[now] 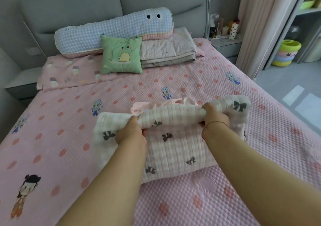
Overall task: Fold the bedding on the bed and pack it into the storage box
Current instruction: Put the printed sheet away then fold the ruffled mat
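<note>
Soft, even daylight fills the room, brightest at the right, where pale patches of light lie on the floor. Shadows are faint and diffuse; a weak one lies under the green cushion. No harsh glare appears. Wide-angle distortion bows the headboard and the shelf unit near the frame edges. Corners are softer and slightly darker; the centre is reasonably sharp.

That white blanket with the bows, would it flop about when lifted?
Probably floppy: the white blanket bends into a soft roll where the left hand and right hand grip it. Its quilted thickness suggests it is light and not slippery.
</note>
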`<state>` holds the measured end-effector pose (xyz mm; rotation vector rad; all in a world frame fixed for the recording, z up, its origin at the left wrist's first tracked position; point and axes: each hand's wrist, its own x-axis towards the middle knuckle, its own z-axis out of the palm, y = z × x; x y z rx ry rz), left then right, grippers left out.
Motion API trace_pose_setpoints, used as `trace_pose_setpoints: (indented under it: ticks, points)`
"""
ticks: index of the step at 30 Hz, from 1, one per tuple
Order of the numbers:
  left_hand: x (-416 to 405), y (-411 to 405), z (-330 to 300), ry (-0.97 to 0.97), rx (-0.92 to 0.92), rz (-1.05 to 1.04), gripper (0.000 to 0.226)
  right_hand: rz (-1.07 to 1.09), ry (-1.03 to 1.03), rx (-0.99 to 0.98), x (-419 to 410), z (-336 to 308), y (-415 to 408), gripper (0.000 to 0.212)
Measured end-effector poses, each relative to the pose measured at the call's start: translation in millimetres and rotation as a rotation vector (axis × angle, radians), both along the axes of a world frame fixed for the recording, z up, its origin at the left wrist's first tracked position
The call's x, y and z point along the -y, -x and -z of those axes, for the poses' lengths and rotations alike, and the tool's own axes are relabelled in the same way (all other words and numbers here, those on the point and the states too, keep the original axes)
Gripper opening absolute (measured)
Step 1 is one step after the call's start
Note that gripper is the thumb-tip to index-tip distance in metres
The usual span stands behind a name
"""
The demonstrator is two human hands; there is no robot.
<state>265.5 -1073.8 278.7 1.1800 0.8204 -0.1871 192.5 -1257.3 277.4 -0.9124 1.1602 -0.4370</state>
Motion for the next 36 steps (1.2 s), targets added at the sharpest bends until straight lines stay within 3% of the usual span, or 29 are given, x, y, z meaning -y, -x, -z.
trace_pose_setpoints:
  ticks: [2, 4, 6, 7, 10, 12, 14, 17, 20, 22, 25, 28, 32, 36]
  points:
    - [10, -46, -2, 0.003, 0.115, 0.104, 0.039, -0.114, 0.09, 0.052, 19, 4, -42, 0.034]
    - [17, -82, 7, -0.077, 0.293, 0.288, 0.033, -0.301, 0.327, 0.021, 40, 24, -75, 0.036]
    - [16, -93, 29, -0.425, 0.437, 0.574, 0.042, -0.52, 0.625, -0.12, 51, 56, -83, 0.016]
    - [14, -90, 48, -0.643, 0.478, 0.737, 0.047, -0.629, 0.728, -0.207, 52, 75, -79, 0.018]
    - [2, -68, 123, -1.194, 0.345, 1.268, 0.061, -0.92, 0.845, -0.407, 45, 136, -53, 0.048]
    - [-4, -63, 160, -1.37, 0.188, 1.44, 0.064, -1.152, 0.932, -0.572, 42, 168, -44, 0.055]
    - [-4, -68, 178, -1.463, 0.178, 1.431, 0.063, -1.245, 1.048, -0.681, 43, 188, -47, 0.056]
    - [6, -86, 176, -1.681, 0.326, 1.312, 0.063, -1.22, 1.198, -0.633, 48, 191, -67, 0.054]
    - [16, -124, 176, -1.793, 0.449, 1.303, 0.062, -1.354, 1.232, -0.604, 49, 192, -93, 0.054]
    - [11, -146, 189, -1.75, 0.338, 1.326, 0.065, -1.455, 1.221, -0.626, 44, 202, -108, 0.053]
    - [-12, -151, 231, -1.565, 0.003, 1.306, 0.075, -1.558, 1.237, -0.669, 36, 230, -123, 0.052]
    - [-23, -133, 263, -1.549, -0.104, 1.201, 0.084, -1.639, 1.337, -0.689, 35, 253, -132, 0.053]
    - [-18, -136, 266, -1.533, -0.104, 1.152, 0.084, -1.452, 1.366, -0.689, 58, 257, -132, 0.055]
    - [-20, -143, 270, -1.519, -0.094, 1.1, 0.083, -1.151, 1.382, -0.984, 104, 257, -123, 0.06]
